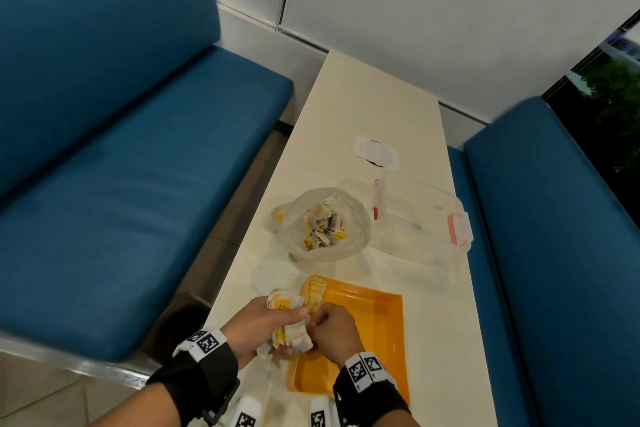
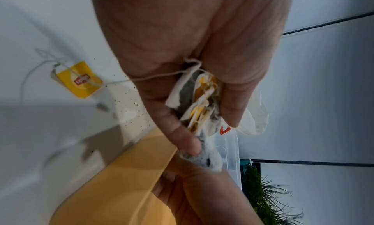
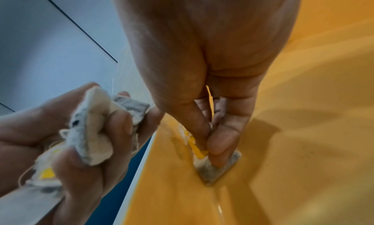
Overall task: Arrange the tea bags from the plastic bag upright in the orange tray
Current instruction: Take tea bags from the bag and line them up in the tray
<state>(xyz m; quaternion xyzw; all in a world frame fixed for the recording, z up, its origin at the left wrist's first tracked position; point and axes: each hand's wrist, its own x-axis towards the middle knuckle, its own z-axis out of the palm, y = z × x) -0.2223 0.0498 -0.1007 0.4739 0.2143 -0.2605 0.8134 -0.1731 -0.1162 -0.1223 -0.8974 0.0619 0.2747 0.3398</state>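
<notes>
An orange tray point(image 1: 381, 333) lies on the table near its front edge, with a row of tea bags point(image 1: 314, 291) standing in its far left corner. My left hand point(image 1: 273, 322) grips a bundle of tea bags point(image 1: 289, 322) point(image 2: 200, 100) point(image 3: 95, 132) just left of the tray. My right hand point(image 1: 329, 324) pinches one tea bag point(image 3: 218, 167) upright against the tray floor by the left wall. The open plastic bag point(image 1: 323, 224), behind the tray, still holds several tea bags.
A clear plastic box with pink latches point(image 1: 426, 215) sits right of the bag, a white packet point(image 1: 375, 151) beyond it. One yellow tea tag point(image 2: 80, 79) with its string lies loose on the table. Blue bench seats point(image 1: 121, 184) flank the narrow table.
</notes>
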